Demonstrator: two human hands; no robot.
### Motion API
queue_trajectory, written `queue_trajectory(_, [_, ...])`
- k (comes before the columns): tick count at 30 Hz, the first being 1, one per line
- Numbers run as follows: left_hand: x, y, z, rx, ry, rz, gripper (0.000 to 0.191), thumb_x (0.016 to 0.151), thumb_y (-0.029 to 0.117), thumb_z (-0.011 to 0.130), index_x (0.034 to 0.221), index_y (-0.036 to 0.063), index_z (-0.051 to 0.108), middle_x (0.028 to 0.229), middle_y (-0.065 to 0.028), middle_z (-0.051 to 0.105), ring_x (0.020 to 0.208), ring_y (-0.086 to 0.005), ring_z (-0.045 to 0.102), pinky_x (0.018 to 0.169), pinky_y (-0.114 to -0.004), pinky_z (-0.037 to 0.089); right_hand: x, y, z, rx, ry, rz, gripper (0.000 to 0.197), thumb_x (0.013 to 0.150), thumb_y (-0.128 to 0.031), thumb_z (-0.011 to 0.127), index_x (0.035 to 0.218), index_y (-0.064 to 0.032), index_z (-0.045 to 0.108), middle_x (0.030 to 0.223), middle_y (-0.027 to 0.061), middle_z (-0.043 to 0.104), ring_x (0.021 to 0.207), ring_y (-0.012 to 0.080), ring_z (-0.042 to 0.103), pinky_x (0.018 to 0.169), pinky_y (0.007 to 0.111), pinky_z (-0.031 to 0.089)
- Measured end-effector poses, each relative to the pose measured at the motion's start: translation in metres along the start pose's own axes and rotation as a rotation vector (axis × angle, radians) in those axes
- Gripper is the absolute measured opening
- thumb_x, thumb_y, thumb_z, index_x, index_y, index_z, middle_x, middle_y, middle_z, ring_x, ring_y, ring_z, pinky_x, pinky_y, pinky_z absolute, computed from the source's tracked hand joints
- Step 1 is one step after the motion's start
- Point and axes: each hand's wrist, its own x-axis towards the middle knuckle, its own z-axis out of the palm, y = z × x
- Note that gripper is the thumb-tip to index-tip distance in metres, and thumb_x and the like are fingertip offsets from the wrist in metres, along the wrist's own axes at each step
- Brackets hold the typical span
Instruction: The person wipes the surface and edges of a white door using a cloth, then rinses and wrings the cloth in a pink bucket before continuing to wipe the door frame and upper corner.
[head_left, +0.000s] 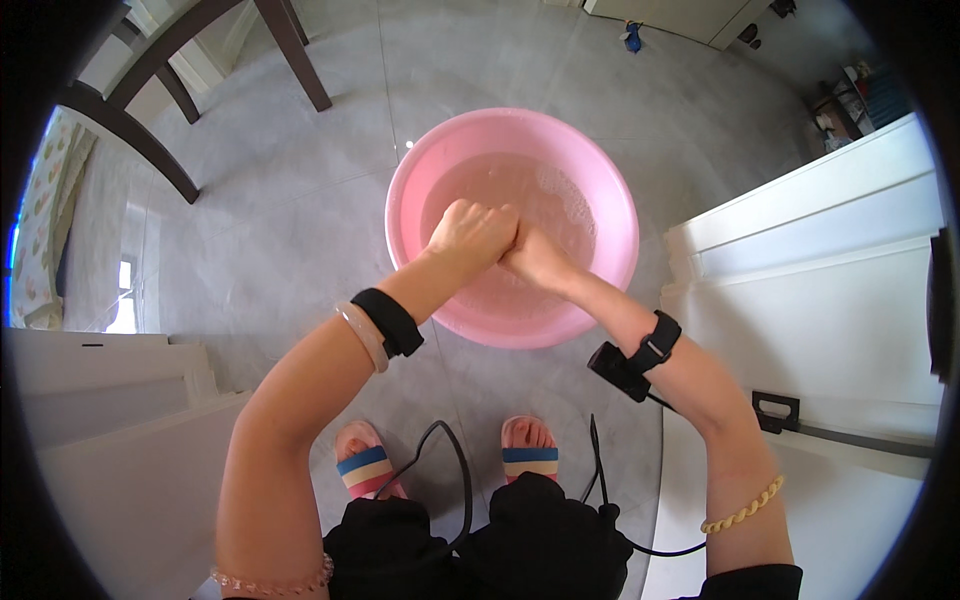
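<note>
A round pink plastic basin stands on the floor before me, holding cloudy water with foam along its right side. Over the water, my left hand is curled, knuckles up, and presses against my right hand. The right hand's fingers are also curled, mostly hidden where the two meet. Whether anything is between the hands cannot be seen. Black straps circle both forearms; the right one carries a small black device with a cable.
My feet, in striped slippers, stand below the basin, with black cables hanging near them. White cabinets flank me on the right and lower left. Dark chair legs rise at upper left. A small blue object lies on the grey tiles.
</note>
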Motion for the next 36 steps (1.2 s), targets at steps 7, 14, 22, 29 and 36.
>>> queue_trajectory(7, [-0.008, -0.005, 0.011, 0.091, 0.070, -0.240, 0.013, 0.074, 0.014, 0.063, 0.085, 0.0092, 0.066, 0.109, -0.0146, 0.057, 0.109, -0.0309, 0.049, 0.083, -0.045, 0.041, -0.011, 0.022, -0.009, -0.377, 0.384, -0.229, 0.028, 0.072, 0.000, 0.062, 0.097, 0.0002, 0.049, 0.090, 0.0179, 0.061, 0.077, 0.0253, 0.061, 0.063, 0.035, 0.047])
queue_trajectory(14, [-0.028, -0.027, 0.015, -0.054, 0.029, -0.434, 0.036, 0.077, 0.022, 0.059, 0.112, 0.0158, 0.062, 0.134, -0.0214, 0.037, 0.124, -0.0467, 0.029, 0.101, -0.065, 0.018, -0.048, 0.045, -0.020, -0.934, 0.277, -0.154, 0.072, 0.070, -0.003, 0.062, 0.136, -0.0095, 0.033, 0.134, 0.0273, 0.037, 0.118, 0.0456, 0.041, 0.092, 0.038, 0.042])
queue_trajectory(22, [-0.068, -0.072, 0.017, -0.684, -0.160, -0.730, 0.036, 0.082, 0.036, 0.061, 0.101, 0.0052, 0.063, 0.088, -0.0133, 0.064, 0.088, -0.0221, 0.060, 0.072, -0.042, 0.049, -0.084, 0.100, -0.053, -0.327, 0.501, 0.362, 0.062, 0.080, -0.013, 0.059, 0.128, 0.0118, 0.029, 0.117, 0.0276, 0.052, 0.100, 0.0432, 0.057, 0.080, 0.051, 0.049])
queue_trajectory(29, [-0.071, -0.058, 0.030, -1.018, -0.161, -0.854, 0.032, 0.079, 0.035, 0.066, 0.086, 0.0043, 0.060, 0.073, -0.0014, 0.056, 0.065, -0.0116, 0.048, 0.051, -0.028, 0.039, -0.092, 0.117, -0.022, 0.993, 0.137, 0.471, 0.033, 0.091, -0.011, 0.045, 0.118, 0.0079, 0.040, 0.104, 0.0214, 0.060, 0.086, 0.0308, 0.065, 0.070, 0.042, 0.056])
queue_trajectory(36, [-0.051, -0.061, 0.035, -1.099, -0.001, -0.827, 0.031, 0.079, 0.033, 0.067, 0.085, 0.0034, 0.061, 0.072, 0.0006, 0.056, 0.061, -0.0093, 0.044, 0.055, -0.025, 0.036, -0.075, 0.121, -0.028, 1.032, 0.326, 0.404, 0.031, 0.089, -0.008, 0.044, 0.117, 0.0062, 0.043, 0.105, 0.0229, 0.059, 0.086, 0.0324, 0.065, 0.074, 0.046, 0.055])
